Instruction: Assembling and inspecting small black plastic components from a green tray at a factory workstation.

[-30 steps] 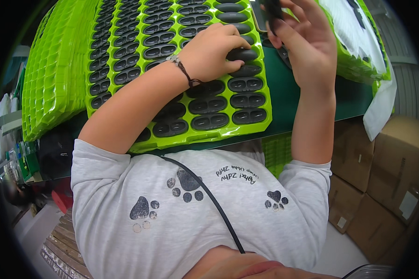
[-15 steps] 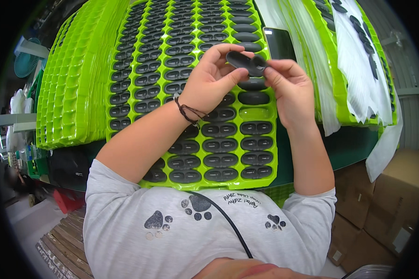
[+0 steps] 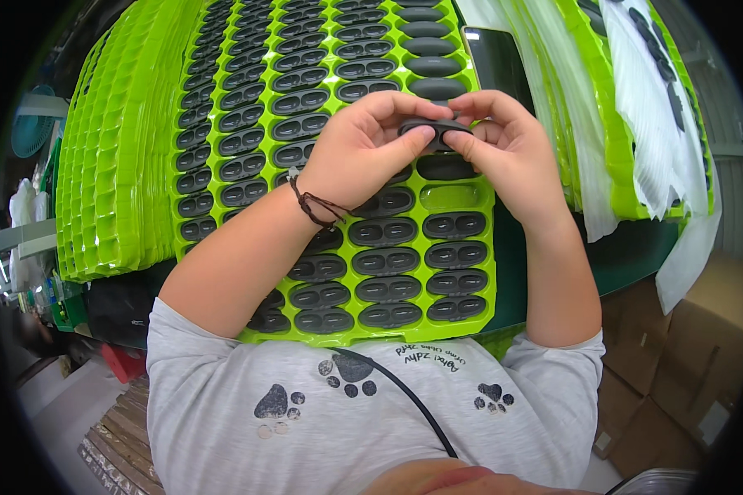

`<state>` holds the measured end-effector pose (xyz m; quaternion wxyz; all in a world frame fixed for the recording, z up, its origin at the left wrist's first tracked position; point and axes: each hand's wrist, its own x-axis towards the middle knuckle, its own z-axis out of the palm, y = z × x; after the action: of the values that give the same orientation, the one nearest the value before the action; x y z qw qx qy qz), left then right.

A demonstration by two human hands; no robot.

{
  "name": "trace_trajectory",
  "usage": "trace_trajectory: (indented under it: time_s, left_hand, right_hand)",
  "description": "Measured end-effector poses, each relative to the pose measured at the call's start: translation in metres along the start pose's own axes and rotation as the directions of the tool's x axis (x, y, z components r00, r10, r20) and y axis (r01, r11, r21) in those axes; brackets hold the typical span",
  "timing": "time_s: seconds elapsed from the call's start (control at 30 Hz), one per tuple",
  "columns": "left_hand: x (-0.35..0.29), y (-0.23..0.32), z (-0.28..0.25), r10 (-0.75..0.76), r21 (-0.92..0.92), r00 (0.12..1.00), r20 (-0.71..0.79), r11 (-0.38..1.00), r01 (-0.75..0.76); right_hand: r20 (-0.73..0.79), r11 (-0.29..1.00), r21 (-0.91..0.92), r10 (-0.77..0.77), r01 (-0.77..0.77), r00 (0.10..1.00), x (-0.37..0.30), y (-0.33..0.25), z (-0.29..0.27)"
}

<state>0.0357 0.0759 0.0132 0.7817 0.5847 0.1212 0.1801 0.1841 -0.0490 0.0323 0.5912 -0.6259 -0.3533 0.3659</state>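
Over the right side of a bright green tray, a dark grey oval earbud-case piece is pinched between both hands. My left hand has its thumb and fingers closed on the left end of it. At the right end, my right hand grips it with thumb and fingertips. Fingers hide much of the piece, so I cannot tell whether it is one part or two pressed together. Below it, a smooth oval piece lies in the right column, with a bare tray pocket just nearer.
Rows of two-hollow oval pieces fill the tray. Stacked green trays stand at the left. A phone lies beyond my right hand. More trays with white sheets stand at the right, above cardboard boxes.
The oval shell in my left hand and the hollowed piece in my right, held at an angle before, have come together. My hands have moved closer, and the piece now lies level.
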Motion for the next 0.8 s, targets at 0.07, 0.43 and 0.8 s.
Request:
trace_trajectory:
  time_s: [0.07, 0.43, 0.8]
  left_hand:
    - [0.000, 0.002, 0.001, -0.033, 0.015, 0.999, -0.013, 0.999, 0.033]
    - [0.002, -0.002, 0.010, -0.045, 0.161, 0.996, -0.076, 0.985, 0.057]
    - [0.003, -0.002, 0.011, -0.056, 0.157, 0.994, -0.089, 0.985, 0.069]
  right_hand:
    - [0.017, 0.998, 0.002, 0.058, -0.058, 0.998, -0.003, -0.001, 0.001]
    - [-0.021, 0.956, -0.260, -0.150, 0.140, 0.988, -0.006, 0.017, 0.003]
    - [0.049, 0.750, -0.532, -0.436, 0.393, 0.898, -0.011, 0.005, 0.006]
